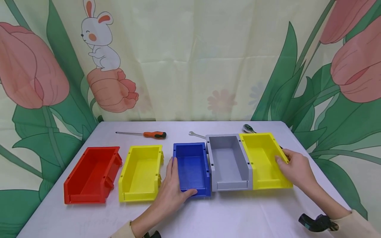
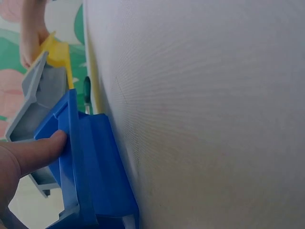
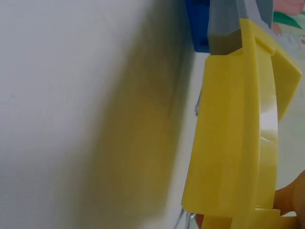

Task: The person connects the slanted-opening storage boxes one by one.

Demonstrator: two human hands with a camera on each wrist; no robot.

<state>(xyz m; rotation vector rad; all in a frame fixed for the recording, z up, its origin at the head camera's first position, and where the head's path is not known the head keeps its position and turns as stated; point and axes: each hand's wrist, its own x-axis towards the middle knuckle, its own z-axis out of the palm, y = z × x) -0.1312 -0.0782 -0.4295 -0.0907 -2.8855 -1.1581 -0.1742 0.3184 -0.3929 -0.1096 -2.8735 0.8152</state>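
Observation:
My right hand (image 1: 299,168) grips the right wall of a yellow plastic bin (image 1: 263,162), thumb inside. Joined along this bin's left side is a grey bin (image 1: 228,165); the right wrist view shows the yellow bin (image 3: 221,129) raised above the tabletop, its shadow beneath. My left hand (image 1: 171,190) holds a blue bin (image 1: 193,175), fingers along its left wall and thumb on the front lip. The blue bin's right wall stands right beside the grey bin. In the left wrist view, the thumb presses on the front of the blue bin (image 2: 102,167).
A red bin (image 1: 89,175) and a second yellow bin (image 1: 140,175) stand on the left of the white-covered table (image 1: 244,215). Behind the bins lie an orange-and-black screwdriver (image 1: 154,135), a partly hidden wrench (image 1: 194,134) and a ratchet (image 1: 248,128). A printed curtain (image 1: 178,82) hangs beyond.

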